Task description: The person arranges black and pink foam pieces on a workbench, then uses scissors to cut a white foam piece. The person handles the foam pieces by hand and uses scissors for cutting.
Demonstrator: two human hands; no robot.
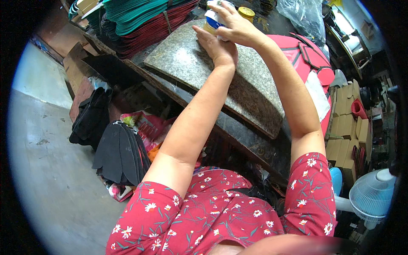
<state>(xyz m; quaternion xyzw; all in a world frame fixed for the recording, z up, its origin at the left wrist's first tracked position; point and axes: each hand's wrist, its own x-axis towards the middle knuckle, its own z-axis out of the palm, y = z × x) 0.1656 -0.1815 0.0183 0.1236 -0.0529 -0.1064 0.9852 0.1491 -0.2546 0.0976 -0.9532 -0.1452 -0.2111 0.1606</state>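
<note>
My left hand [217,47] is at the near side of a small jar [211,25] with a white top, a blue band and a pale yellowish lower part. Its thumb stretches up along the left of the jar, while its other fingers are mostly hidden. From the right, my right hand [236,27] closes over the jar's upper part, fingers curled across the white top. Both hands are above a grey speckled stone slab [250,91]. Just beyond the right hand stands a yellow-lidded container [246,12].
The slab lies on a dark worktable [255,142]. Stacked green sheets [134,17] and dark red sheets [148,36] stand at the far left. Pink cut pieces [297,53] lie to the right. Black pieces [119,153] hang left of the table; a fan [372,195] stands lower right, near cardboard boxes [342,127].
</note>
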